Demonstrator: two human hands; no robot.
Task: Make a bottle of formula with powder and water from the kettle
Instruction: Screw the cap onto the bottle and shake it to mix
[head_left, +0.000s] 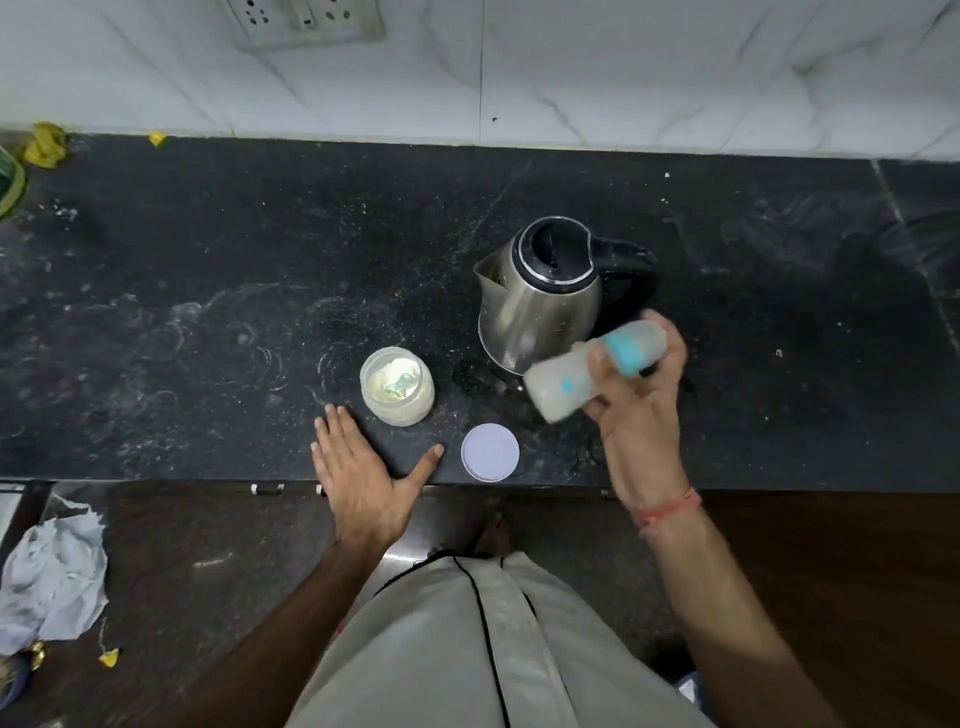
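Head view: right hand (636, 400) grips the blurred, capped, tilted cloudy baby bottle (587, 371) beside the steel kettle (540, 296), likely shaking; left hand (363, 467) rests flat, steadying.

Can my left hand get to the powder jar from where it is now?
Probably yes. The left hand lies flat on the counter just beside the open powder jar, with nothing between them; the lid sits off to the other side.

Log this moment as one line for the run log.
right hand: grips tilted, blurred bottle | left hand: flat on counter | jar: open, lid beside it | kettle: upright
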